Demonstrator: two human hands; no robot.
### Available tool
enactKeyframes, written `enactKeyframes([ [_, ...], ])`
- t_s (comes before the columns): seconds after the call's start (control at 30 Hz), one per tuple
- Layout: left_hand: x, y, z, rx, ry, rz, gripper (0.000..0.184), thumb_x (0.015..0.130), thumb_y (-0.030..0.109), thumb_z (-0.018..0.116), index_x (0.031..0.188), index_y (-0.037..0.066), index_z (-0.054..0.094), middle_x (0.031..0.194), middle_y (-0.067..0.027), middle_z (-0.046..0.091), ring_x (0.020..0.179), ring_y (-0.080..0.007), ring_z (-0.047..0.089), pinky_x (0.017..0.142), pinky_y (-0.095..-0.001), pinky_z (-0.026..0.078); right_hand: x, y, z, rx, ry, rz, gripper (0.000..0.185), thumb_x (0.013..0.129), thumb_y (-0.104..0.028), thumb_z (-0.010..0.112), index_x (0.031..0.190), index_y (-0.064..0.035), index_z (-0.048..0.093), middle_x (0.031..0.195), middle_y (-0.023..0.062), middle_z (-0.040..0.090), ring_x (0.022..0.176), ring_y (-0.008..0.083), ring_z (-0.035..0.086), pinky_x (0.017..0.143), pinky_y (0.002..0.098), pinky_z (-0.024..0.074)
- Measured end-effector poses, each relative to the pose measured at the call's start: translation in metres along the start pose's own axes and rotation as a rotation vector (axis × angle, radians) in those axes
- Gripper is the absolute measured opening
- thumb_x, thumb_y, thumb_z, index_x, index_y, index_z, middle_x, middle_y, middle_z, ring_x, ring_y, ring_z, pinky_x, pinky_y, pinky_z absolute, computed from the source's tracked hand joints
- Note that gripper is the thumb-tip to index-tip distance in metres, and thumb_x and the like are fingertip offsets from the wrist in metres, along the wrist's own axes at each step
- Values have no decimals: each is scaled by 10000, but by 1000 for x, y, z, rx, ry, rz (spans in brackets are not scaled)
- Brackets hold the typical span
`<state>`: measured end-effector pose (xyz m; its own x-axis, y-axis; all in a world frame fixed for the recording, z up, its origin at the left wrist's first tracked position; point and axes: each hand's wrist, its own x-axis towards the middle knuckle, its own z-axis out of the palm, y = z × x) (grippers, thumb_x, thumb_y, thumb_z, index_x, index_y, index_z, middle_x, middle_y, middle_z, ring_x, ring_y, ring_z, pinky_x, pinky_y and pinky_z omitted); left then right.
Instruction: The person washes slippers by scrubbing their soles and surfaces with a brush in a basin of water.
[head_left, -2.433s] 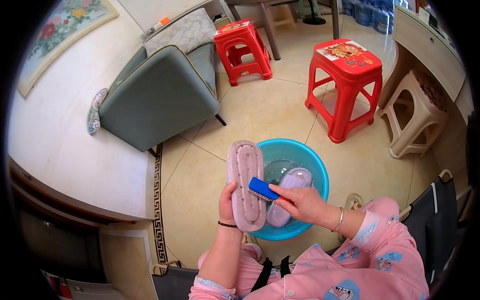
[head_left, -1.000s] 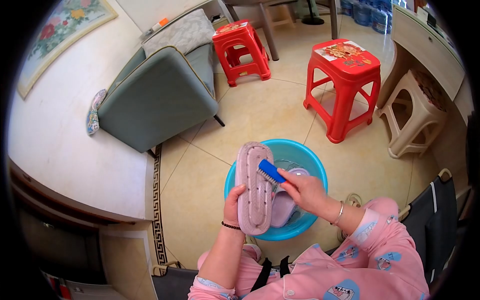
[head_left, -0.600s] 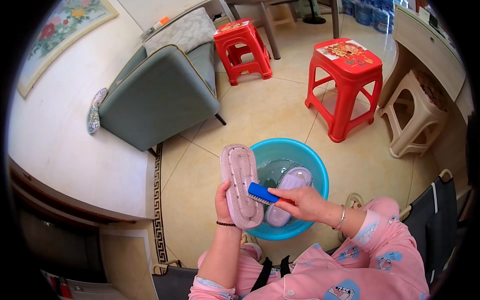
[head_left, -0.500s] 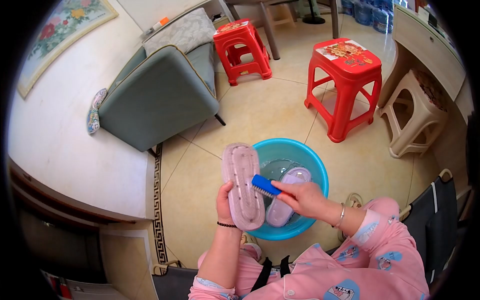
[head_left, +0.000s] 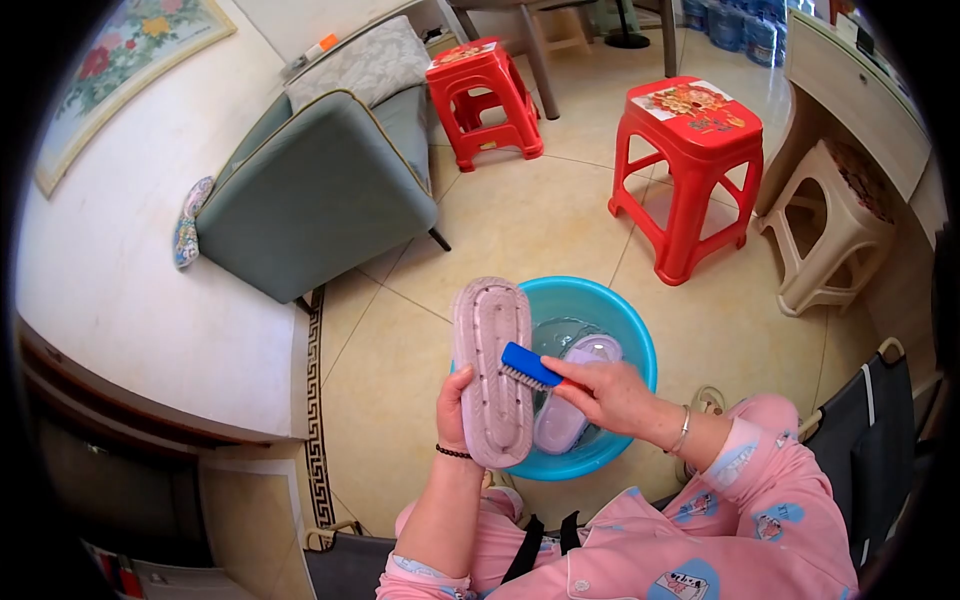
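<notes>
My left hand [head_left: 455, 410] grips a pale purple slipper [head_left: 490, 320] by its left side, sole facing me, its heel-to-toe length nearly upright over the left rim of the basin. In my right hand [head_left: 604, 391] is a scrubbing brush [head_left: 530, 364] with a blue head, an orange-red handle and pale bristles. The bristles meet the right side of the sole. Below, a second purple slipper [head_left: 562, 425] lies in the water of a turquoise basin [head_left: 640, 330]; my right hand covers part of it.
Two red plastic stools [head_left: 690, 115] stand beyond the basin, and a beige stool [head_left: 835, 225] is at the right by a desk. A grey-green armchair [head_left: 330, 200] stands at the left. Water bottles [head_left: 735, 30] are at the far back.
The slipper in my left hand has shifted slightly right and stands a little more upright. The brush head has tilted and sits slightly higher against the sole.
</notes>
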<state>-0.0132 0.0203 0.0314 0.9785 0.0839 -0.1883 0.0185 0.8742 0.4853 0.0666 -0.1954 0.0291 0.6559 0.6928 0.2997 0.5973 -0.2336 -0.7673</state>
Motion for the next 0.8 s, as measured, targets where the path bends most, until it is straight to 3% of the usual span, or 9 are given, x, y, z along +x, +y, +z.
enactKeyframes([
  [0.13,1,-7,4,56,10,-97,602,896,289,516,1397,-25,400,1272,-225,577,1097,-358,616,970,-471,504,2,0,4,-145,116,35,381,925,-326,609,1280,-186,604,730,136,648,651,319,640,569,433,492],
  [0.17,0,-10,6,74,-71,-125,606,897,291,515,1399,-26,396,1286,-228,566,1112,-365,606,981,-471,497,3,2,3,-144,116,34,381,925,-326,609,1280,-186,604,730,136,648,651,319,640,569,433,492],
  [0.27,0,-14,14,75,-41,-73,604,898,288,511,1400,-27,393,1283,-229,567,1098,-361,614,977,-472,500,3,7,-1,-124,132,9,371,927,-323,605,1272,-188,609,717,139,646,652,326,641,570,435,492],
  [0.3,0,-14,6,62,71,-56,590,896,283,510,1387,-30,411,1256,-227,587,1079,-356,624,967,-468,506,2,4,-4,-102,78,7,371,927,-322,605,1273,-188,609,720,142,649,654,328,641,572,436,493],
  [0.43,1,0,-3,-4,35,13,568,887,279,518,1360,-28,449,1220,-211,614,1064,-348,631,957,-464,511,-1,-4,-11,-73,-54,28,371,927,-313,607,1276,-186,609,745,148,660,664,336,643,583,442,494],
  [0.8,1,-12,1,52,-6,-69,600,901,295,515,1394,-28,403,1263,-223,583,1093,-358,616,983,-477,493,-1,-4,-8,-8,-15,18,379,927,-290,612,1286,-171,603,758,145,664,680,325,649,595,427,494],
])
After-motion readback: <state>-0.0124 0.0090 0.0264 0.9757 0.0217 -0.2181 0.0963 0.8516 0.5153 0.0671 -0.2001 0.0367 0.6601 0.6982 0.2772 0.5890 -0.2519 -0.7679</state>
